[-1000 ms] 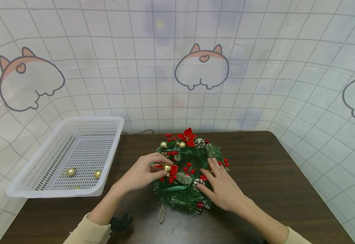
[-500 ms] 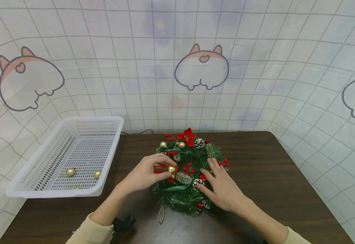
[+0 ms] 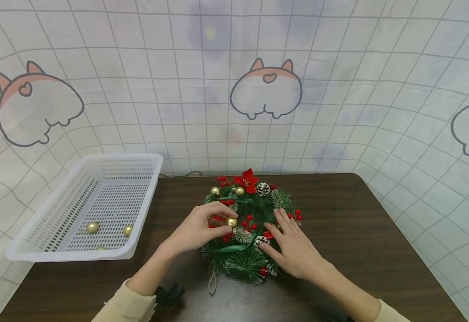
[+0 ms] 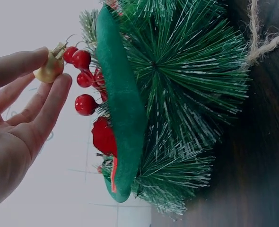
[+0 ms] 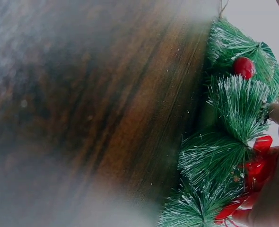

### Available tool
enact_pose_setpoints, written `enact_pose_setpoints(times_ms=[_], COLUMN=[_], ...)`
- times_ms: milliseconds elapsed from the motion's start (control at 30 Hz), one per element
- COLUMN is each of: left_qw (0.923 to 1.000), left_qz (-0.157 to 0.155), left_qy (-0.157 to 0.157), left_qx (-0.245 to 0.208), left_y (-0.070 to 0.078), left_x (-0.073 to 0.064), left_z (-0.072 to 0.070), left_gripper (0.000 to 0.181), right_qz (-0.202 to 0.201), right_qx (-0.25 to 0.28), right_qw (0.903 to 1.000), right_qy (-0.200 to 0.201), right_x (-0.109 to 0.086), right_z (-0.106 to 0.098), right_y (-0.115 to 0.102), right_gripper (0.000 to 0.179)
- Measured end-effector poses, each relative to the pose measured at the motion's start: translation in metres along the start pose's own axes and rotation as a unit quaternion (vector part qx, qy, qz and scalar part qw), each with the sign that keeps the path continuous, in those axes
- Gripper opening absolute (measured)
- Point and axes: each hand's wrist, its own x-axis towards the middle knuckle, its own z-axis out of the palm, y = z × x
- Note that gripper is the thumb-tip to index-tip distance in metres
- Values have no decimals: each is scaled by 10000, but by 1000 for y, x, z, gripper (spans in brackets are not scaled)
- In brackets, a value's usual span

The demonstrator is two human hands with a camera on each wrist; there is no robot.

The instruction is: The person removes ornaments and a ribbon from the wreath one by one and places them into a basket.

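A green Christmas wreath [image 3: 244, 264] with red berries, pinecones, a green ribbon and red poinsettias lies on the dark wooden table. Between thumb and fingertips my left hand [image 3: 200, 227] pinches a gold bauble [image 3: 232, 222], held over the wreath's left inner side. The left wrist view shows the bauble's cap and thin wire loop turned up, close beside red berries [image 4: 81, 59]. My right hand [image 3: 297, 251] rests with spread fingers on the wreath's right side, beside a snow-tipped pinecone [image 3: 261, 242]. In the right wrist view its fingertips are partly hidden by red petals [image 5: 260, 163].
To the left stands a white perforated basket [image 3: 145, 214] with gold baubles [image 3: 92, 227] inside. Two more gold baubles [image 3: 239, 191] sit at the wreath's top left. A twine loop [image 3: 212, 284] hangs off its near edge. A patterned cloth wall [image 3: 186, 112] borders the table.
My left hand has shifted slightly to the right with the gold bauble, towards the wreath's centre. The right hand and the wreath have stayed in place.
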Motion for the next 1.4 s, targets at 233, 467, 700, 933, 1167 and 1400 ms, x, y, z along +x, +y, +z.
enact_pose_setpoints(times_ms=[233, 467, 700, 933, 1167, 1400], left_qw=[9995, 9983, 9965, 9934, 9915, 9903], left_qz=[-29, -42, -113, -90, 21, -45], left_qy=[186, 397, 629, 879, 1102, 1322], left_qx=[-237, -434, -537, -733, -691, -433], left_y=[2, 5, 6, 7, 5, 7], left_x=[3, 4, 1, -3, -11, -20], left_z=[3, 4, 0, -10, -23, -36], left_gripper=[27, 28, 27, 27, 28, 30], right_qz=[24, 26, -8, -15, -12, -12], right_qx=[-24, 2, -24, -31, -8, -12], right_qw=[10000, 10000, 10000, 10000, 10000, 10000], right_qy=[-8, -16, 10, 30, 22, 10], right_x=[-1, -1, 0, 1, 0, 0], right_z=[1, -1, 1, 2, 0, 1], right_y=[1, 0, 0, 0, 0, 0], right_gripper=[71, 70, 69, 70, 69, 70])
